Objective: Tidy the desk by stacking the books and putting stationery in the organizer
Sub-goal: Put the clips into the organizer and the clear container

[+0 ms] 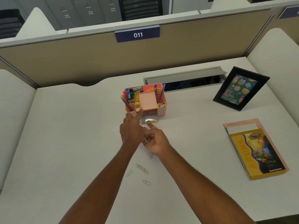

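A pink organizer (pixel 161 101) stands mid-desk, with pens, markers and a yellow glue stick (pixel 137 100) upright in its compartments. Its clear drawer (pixel 149 119) is pulled out at the front. My left hand (pixel 131 130) reaches up and one fingertip touches the organizer's front rim. My right hand (pixel 156 142) is just below the drawer, palm up and fingers curled around what look like paper clips, with the forefinger beside the drawer's knob. Several loose paper clips (pixel 142 169) lie on the desk under my forearms. The books (pixel 255 149) lie stacked at the right.
A black picture frame (pixel 241 88) leans upright at the back right. A grey cable hatch (pixel 184 76) stands open behind the organizer. A beige partition (pixel 97 62) with a "011" label closes off the back of the white desk (pixel 64 143).
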Demonstrator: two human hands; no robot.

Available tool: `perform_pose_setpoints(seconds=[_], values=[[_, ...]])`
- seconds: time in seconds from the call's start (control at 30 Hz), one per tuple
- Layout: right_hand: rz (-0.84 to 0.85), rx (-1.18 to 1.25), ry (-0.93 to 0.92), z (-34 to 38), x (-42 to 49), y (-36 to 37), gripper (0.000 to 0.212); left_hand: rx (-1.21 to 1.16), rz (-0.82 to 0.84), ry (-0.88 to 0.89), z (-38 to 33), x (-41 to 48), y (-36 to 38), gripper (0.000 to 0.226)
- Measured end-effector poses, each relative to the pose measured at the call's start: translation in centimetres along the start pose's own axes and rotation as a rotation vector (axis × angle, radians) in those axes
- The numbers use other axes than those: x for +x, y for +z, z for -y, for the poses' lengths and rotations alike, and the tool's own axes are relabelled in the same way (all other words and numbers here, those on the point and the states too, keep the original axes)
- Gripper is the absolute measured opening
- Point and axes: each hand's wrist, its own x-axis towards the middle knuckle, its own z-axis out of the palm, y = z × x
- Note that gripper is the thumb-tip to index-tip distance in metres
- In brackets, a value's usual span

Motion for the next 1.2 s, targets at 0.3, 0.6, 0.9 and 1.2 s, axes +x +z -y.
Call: perform_pose_setpoints(seconds=[0.3, 0.6, 0.9, 1.2], values=[[-0.304, -0.511, -0.328, 3.3, -2.2, -0.4, 0.051, -0.372, -0.235, -0.182, 0.4, -2.7, 0.9, 0.069], [-0.177, -0.987, -0.57, 4.4, -3.0, 0.5, 0.067, -0.752, -0.022, -0.407, 0.2, -3.3, 2.7, 0.055], [-0.149, -1.028, -0.591, 4.1, -3.0, -1.1, 0.069, -0.758, -0.029, -0.384, 0.9, -4.1, 3.3, 0.056], [-0.15, -1.192, -0.664, 4.5, -4.0, -4.7, 0.05, -0.676, -0.067, -0.324, 2.1, -6.8, 4.0, 0.036]])
